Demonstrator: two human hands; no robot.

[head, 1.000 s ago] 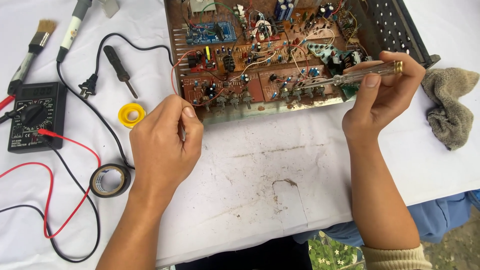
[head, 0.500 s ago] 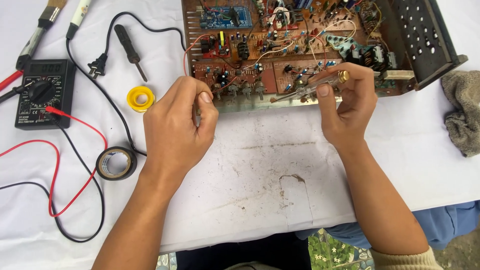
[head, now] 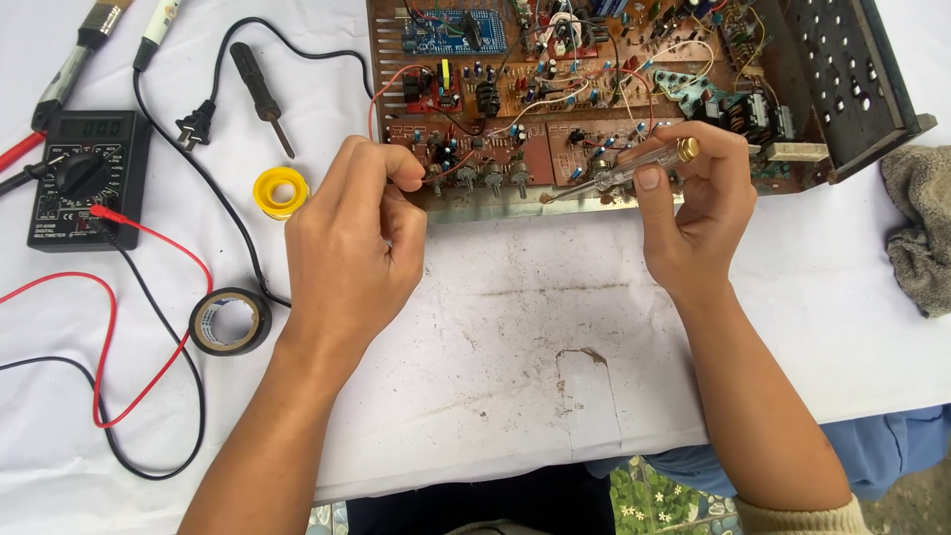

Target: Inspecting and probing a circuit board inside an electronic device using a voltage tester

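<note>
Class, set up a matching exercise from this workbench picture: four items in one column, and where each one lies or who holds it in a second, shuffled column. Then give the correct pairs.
Items
1. tester screwdriver
2. multimeter
3. yellow tape roll
4. grey rag

Places
A. far right edge of the table
B. in the right hand, tip at the circuit board
C. far left, with red and black leads
D. just left of the left hand

Pairs: 1-B, 2-C, 3-D, 4-A
</note>
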